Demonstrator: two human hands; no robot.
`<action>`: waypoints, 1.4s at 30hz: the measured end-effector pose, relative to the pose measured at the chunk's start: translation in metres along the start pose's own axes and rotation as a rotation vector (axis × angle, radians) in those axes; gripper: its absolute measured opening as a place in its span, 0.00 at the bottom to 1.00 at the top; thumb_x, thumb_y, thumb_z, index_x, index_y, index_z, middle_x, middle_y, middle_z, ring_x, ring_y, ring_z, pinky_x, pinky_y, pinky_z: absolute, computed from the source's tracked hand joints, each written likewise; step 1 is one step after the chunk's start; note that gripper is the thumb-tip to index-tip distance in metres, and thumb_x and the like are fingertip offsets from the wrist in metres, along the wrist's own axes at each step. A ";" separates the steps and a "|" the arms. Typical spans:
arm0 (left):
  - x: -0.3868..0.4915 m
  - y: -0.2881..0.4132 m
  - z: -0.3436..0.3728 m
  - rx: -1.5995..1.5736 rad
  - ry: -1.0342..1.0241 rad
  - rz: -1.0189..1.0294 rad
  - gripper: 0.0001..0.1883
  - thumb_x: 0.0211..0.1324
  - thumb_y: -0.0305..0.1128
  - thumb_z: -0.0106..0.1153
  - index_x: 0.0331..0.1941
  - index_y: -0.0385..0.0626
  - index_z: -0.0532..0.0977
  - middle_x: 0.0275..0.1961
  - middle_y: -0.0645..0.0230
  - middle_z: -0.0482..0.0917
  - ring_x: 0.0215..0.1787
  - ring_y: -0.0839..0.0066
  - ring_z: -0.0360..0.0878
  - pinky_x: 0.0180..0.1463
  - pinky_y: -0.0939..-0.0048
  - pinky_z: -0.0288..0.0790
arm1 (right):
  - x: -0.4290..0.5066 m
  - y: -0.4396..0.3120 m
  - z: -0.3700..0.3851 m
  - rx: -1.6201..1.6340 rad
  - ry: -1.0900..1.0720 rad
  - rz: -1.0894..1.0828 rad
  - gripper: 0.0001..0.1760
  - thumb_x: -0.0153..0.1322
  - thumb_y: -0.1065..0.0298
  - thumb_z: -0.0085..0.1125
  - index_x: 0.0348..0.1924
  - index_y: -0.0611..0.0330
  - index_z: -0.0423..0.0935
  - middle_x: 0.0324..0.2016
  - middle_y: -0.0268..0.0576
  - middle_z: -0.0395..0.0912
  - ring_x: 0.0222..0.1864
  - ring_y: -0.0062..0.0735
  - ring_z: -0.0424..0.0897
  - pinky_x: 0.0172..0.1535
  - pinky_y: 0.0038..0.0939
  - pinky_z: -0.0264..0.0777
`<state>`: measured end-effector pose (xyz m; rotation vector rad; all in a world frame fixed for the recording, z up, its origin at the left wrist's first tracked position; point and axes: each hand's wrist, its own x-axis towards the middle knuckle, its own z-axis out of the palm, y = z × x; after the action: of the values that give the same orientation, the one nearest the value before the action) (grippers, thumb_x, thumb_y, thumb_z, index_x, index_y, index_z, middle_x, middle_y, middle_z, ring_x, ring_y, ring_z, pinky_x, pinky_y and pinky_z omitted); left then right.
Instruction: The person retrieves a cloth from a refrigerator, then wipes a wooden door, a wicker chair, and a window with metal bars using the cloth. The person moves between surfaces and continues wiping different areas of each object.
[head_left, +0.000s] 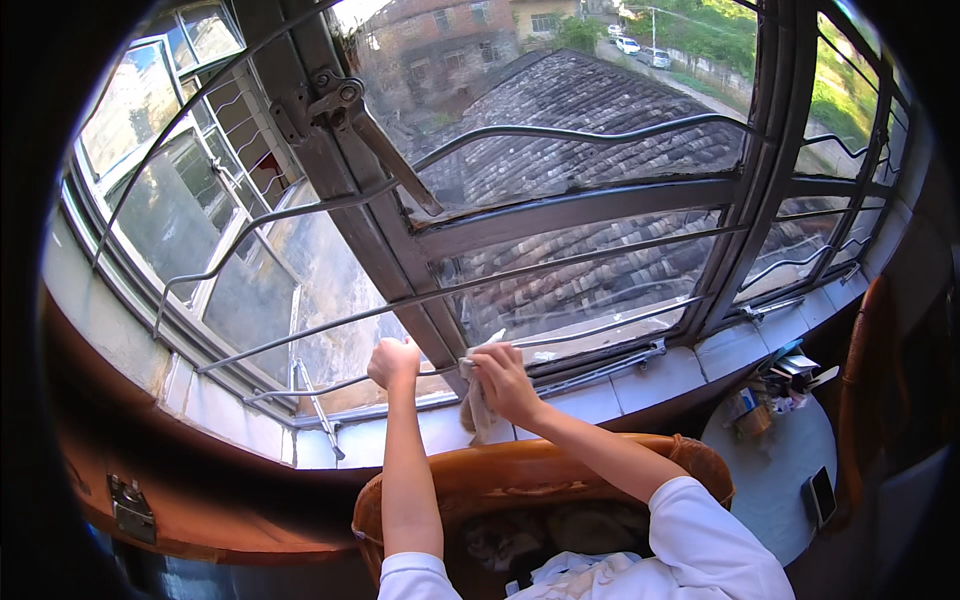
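A metal-framed window with bent security bars fills the view before me. My left hand (394, 363) is closed in a fist around the lowest metal bar (330, 388), left of the thick upright frame post (375, 225). My right hand (504, 375) pinches a pale cloth rag (477, 405) against the same bar, just right of that post's foot. The rag hangs down over the white tiled sill (585, 403). A metal latch handle (394, 161) is fixed higher up on the post. Behind the bars, the glass pane (577, 277) shows a tiled roof outside.
A wooden chair (555, 454) with clothing on it stands between me and the sill. To the right, a round table (780, 465) carries a phone (819, 496) and small items (757, 409). An orange-brown wooden surface (225, 517) lies left. Window stays (319, 412) reach the sill.
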<state>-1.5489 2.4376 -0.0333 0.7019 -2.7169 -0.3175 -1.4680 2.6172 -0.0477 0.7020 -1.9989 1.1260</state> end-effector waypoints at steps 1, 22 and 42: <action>0.000 0.000 0.000 -0.005 0.000 -0.002 0.18 0.46 0.46 0.54 0.25 0.41 0.80 0.29 0.55 0.81 0.33 0.58 0.80 0.36 0.62 0.72 | 0.003 -0.001 -0.014 0.049 0.049 0.014 0.08 0.64 0.74 0.50 0.37 0.61 0.70 0.35 0.42 0.69 0.42 0.38 0.69 0.44 0.36 0.60; 0.000 0.005 0.000 0.012 -0.080 -0.033 0.18 0.48 0.46 0.53 0.27 0.41 0.79 0.31 0.54 0.80 0.36 0.58 0.80 0.39 0.62 0.72 | -0.049 0.113 -0.166 -0.877 0.162 -0.255 0.22 0.56 0.66 0.59 0.45 0.46 0.70 0.36 0.32 0.67 0.45 0.35 0.67 0.47 0.36 0.55; 0.000 0.001 0.002 -0.003 -0.046 -0.024 0.18 0.47 0.46 0.53 0.27 0.40 0.79 0.31 0.54 0.80 0.35 0.57 0.80 0.39 0.63 0.72 | -0.044 0.086 -0.130 -0.896 -0.126 -0.213 0.24 0.58 0.66 0.59 0.48 0.45 0.68 0.45 0.31 0.66 0.49 0.29 0.69 0.53 0.31 0.58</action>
<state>-1.5500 2.4389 -0.0349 0.7357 -2.7528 -0.3478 -1.4634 2.7765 -0.0783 0.4804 -2.1788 0.0042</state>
